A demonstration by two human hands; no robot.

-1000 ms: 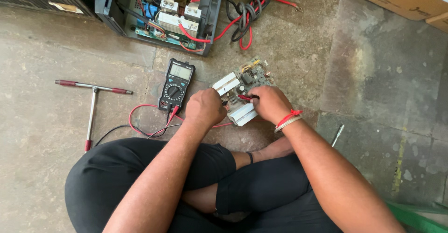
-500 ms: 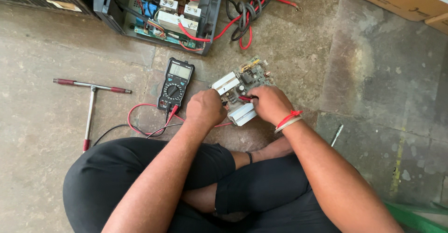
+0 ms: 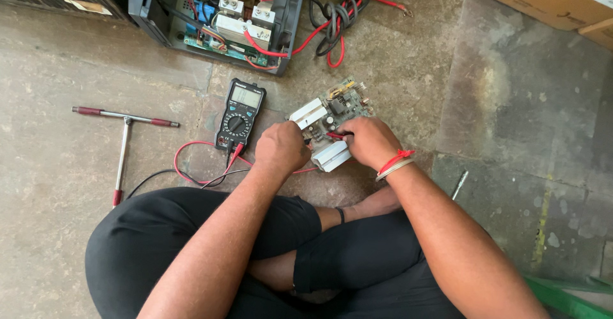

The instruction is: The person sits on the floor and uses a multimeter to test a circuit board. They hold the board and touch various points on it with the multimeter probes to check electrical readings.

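Circuit board [image 3: 338, 111] probed by both hands, open case [image 3: 217, 12] holding components

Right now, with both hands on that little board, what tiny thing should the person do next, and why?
Probably glance at the multimeter screen while holding the probes steady. Both the left hand and right hand press on the circuit board, the right one pinching a red probe, and red and black leads run back to the meter. I can't tell if the tips touch the right spots.

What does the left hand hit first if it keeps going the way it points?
The left hand points up and right, at the circuit board; its near white heatsink comes first, and the two look about touching already. Depth unclear.
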